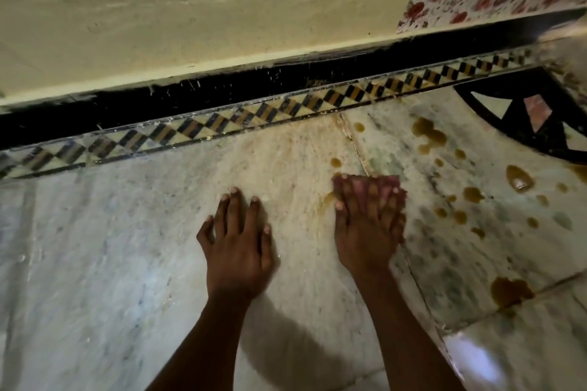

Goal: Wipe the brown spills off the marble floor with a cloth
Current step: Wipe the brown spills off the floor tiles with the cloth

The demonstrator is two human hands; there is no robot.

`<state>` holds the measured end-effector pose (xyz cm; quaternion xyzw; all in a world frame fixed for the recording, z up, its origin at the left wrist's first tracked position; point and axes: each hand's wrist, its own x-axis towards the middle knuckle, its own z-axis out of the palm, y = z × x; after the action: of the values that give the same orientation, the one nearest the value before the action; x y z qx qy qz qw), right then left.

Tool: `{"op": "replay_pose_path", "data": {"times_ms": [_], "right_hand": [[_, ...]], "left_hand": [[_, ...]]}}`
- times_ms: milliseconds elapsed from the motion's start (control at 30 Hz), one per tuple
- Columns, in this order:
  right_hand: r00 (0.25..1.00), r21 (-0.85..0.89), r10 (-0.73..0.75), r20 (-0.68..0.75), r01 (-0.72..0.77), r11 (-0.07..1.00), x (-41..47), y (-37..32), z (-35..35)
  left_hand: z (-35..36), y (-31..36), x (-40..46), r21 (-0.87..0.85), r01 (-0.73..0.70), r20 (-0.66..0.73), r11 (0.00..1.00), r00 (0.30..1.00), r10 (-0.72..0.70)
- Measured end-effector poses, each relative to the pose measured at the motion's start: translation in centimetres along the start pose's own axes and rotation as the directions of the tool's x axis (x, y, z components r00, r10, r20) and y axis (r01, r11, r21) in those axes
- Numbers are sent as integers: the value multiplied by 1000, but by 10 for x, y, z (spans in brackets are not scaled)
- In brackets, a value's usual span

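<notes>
**Wiping under way: left slab mostly clear, right slab still spotted**

At 8 to 9 o'clock the marble floor looks free of brown marks, only pale and grey-veined. The left hand lies flat on it just left of centre, fingers spread apart and holding nothing; it seems to serve as a brace.

Just right of centre, the right hand presses flat on a pinkish cloth, fingers fairly close together over it rather than gripping; only the cloth's far edge shows past the fingertips. It sits across the joint between two slabs. A faint brown smear touches the cloth's left side, and a small drop lies just beyond it toward 12 o'clock.

Most of the work appears to remain from 1 to 4 o'clock: a large blotch near the patterned border, a puddle at 3 o'clock, scattered drops between them, and another pool at 4 o'clock. By my judgement the job is well short of halfway.
</notes>
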<state>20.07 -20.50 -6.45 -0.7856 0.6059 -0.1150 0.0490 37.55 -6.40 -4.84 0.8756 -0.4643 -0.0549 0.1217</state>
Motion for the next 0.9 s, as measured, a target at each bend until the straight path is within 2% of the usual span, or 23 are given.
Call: {"op": "replay_pose_path", "data": {"times_ms": [100, 167, 200, 267, 333, 367, 400, 467, 533, 600, 633, 700, 767, 800, 833, 900], "right_hand": [[947, -47, -302, 108, 309, 950, -28, 20, -13], [907, -48, -392, 156, 403, 914, -47, 46, -23], [920, -36, -365, 141, 373, 927, -46, 54, -25], [991, 24, -125, 52, 123, 992, -31, 53, -20], [993, 77, 119, -25, -117, 990, -2, 27, -5], [987, 75, 158, -8, -157, 985, 13, 10, 0], [990, 53, 128, 53, -131, 990, 23, -6, 3], [984, 3, -54, 168, 55, 999, 22, -15, 5], [950, -22, -258, 178, 266, 964, -3, -2, -9], [919, -29, -340, 199, 352, 936, -29, 25, -24], [925, -12, -313, 216, 323, 946, -32, 38, -27], [976, 17, -124, 181, 123, 992, -12, 42, -26], [989, 66, 88, 118, -96, 993, 25, 18, -13], [980, 85, 132, 149, -146, 986, 46, 0, -6], [972, 87, 113, 204, -133, 987, 61, -18, 1], [959, 73, -49, 280, 29, 997, 64, -42, 4]], "left_hand": [[1, 1, -1, 1, -1, -10, 1000, 1000, 1], [3, 0, -1, 2, 2, -5, 1000, 1000, -2], [3, -1, -1, 7, 2, -5, 1000, 1000, -2], [5, -1, -1, 15, 4, -6, 1000, 1000, -4], [6, -2, -1, 16, 9, -15, 1000, 1000, -8], [6, -1, -1, 18, 7, -18, 1000, 1000, -7], [6, -1, -1, 22, 5, -18, 1000, 1000, -4], [5, -1, -1, 14, 4, -13, 1000, 1000, -4], [5, -2, -2, 15, 4, -3, 1000, 1000, -4], [5, -1, -2, 17, 7, -1, 1000, 1000, -7], [5, -1, -2, 14, 13, -1, 1000, 1000, -13], [5, -1, -2, 13, 17, -14, 1000, 1000, -16], [6, -1, -2, 22, 13, -13, 1000, 1000, -12], [6, -2, -1, 21, 14, -13, 1000, 1000, -14], [6, -2, 0, 20, 16, -11, 1000, 1000, -16], [5, -1, 1, 21, 18, -6, 1000, 1000, -18]]}}
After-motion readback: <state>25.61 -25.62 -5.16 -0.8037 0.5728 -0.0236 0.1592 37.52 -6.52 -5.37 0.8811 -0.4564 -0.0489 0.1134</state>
